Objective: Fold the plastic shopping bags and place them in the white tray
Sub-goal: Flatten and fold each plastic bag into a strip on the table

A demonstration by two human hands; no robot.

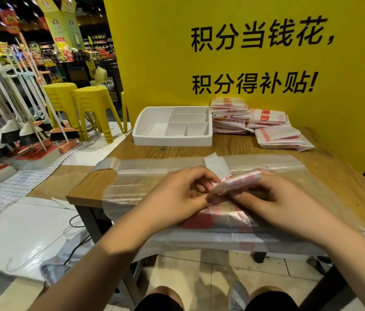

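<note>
A small folded plastic bag (237, 181), white with red print, sits between both hands above the near part of the wooden table (345, 176). My left hand (177, 196) pinches its left end with thumb and fingers. My right hand (275, 198) curls under and around its right end. Beneath the hands several unfolded, translucent bags (154, 173) lie spread flat, hanging over the table's front edge. The white tray (172, 138), divided into several compartments, stands at the back of the table with nothing in it.
Stacks of folded bags (231, 117) and a lower pile (280, 138) lie right of the tray against the yellow wall. Yellow stools (94, 108) and brooms (20, 122) stand on the floor to the left. A cable runs under the table.
</note>
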